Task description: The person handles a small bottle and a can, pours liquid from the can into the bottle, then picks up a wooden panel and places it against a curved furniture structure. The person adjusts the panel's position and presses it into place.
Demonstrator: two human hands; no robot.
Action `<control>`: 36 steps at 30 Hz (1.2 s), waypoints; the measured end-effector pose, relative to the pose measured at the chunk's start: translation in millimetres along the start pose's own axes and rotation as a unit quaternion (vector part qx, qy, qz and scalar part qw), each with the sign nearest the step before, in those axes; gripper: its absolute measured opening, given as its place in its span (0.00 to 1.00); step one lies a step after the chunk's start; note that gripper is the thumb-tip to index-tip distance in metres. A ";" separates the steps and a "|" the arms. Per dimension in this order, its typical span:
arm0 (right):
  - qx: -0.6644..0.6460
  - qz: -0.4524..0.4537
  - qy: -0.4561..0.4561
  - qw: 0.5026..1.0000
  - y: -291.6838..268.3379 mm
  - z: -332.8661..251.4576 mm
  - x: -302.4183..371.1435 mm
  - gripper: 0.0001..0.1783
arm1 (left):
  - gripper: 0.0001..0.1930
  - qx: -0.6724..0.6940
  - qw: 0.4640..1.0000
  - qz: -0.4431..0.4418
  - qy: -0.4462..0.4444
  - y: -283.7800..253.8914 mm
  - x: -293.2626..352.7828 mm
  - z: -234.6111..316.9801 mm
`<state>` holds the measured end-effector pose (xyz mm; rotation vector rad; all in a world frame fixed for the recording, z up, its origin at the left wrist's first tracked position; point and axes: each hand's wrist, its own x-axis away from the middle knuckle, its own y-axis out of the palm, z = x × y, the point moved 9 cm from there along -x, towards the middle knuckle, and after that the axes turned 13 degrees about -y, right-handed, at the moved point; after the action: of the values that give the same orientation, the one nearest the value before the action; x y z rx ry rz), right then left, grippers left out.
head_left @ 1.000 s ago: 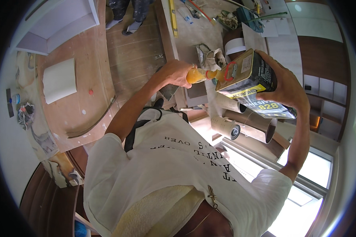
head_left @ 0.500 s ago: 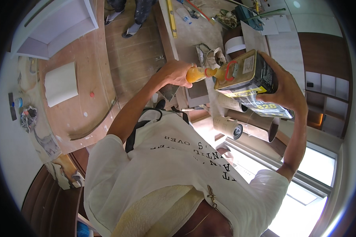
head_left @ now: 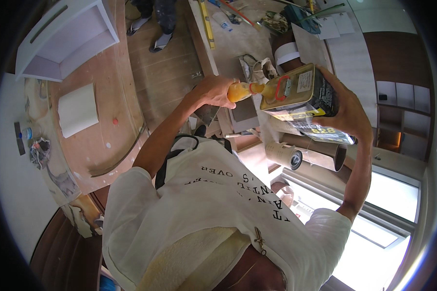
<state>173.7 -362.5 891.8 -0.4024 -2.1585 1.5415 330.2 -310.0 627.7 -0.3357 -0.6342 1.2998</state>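
Observation:
My left hand (head_left: 211,91) is wrapped round a small plastic bottle (head_left: 239,92) of amber liquid with a red ring at its neck. In my right hand (head_left: 350,112) is a large rectangular metal tin (head_left: 303,97), tilted on its side, black and yellow on its label, with a red handle on its top. The tin's spout end points left and meets the bottle's mouth through a short amber, funnel-like piece (head_left: 258,88). Whether liquid is flowing there I cannot make out.
A white sheet (head_left: 77,110) lies on a plywood board (head_left: 109,97) at left, under a white drawer box (head_left: 73,43). Rolls of sheet material (head_left: 284,154) lie below the tin. A yellow spirit level (head_left: 207,24) lies on the far bench. Another person's feet (head_left: 160,42) stand beyond.
The tin and both hands stay almost in place, with the tin shifted slightly left and down. The surroundings shift a little as the view turns.

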 end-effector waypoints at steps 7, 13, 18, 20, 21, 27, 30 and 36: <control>0.002 0.022 -0.006 1.000 -2.6 2.3 8.6 0.62 | 0.41 -0.004 1.000 0.004 0.008 1.7 3.6 6.1; -0.001 0.036 -0.014 0.999 -2.2 2.6 13.3 0.62 | 0.37 0.005 1.000 0.009 0.018 2.5 3.3 6.6; -0.021 0.029 0.003 0.999 0.9 5.3 16.7 0.63 | 0.31 0.005 0.999 0.027 0.029 1.9 3.1 7.5; -0.022 0.032 -0.001 0.999 1.0 5.9 17.2 0.64 | 0.30 0.001 0.999 0.022 0.026 3.6 1.0 6.9; -0.021 0.034 -0.004 0.999 0.8 6.5 17.0 0.64 | 0.30 0.000 0.999 0.020 0.025 3.8 0.2 6.7; -0.025 0.013 0.004 1.000 -0.1 2.7 15.5 0.64 | 0.32 -0.006 0.999 0.033 0.030 -2.7 3.6 2.8; -0.030 0.019 -0.055 0.998 -3.6 0.3 12.6 0.67 | 0.31 0.040 0.997 0.028 0.059 12.1 -6.2 -7.4; -0.031 0.011 -0.016 0.999 1.9 -2.4 7.2 0.66 | 0.30 -0.053 0.998 0.029 -0.008 -7.7 4.9 -1.4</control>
<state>168.8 -356.4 892.1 -0.4261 -2.2386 1.5056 337.7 -307.1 632.2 -0.4336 -0.7139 1.3271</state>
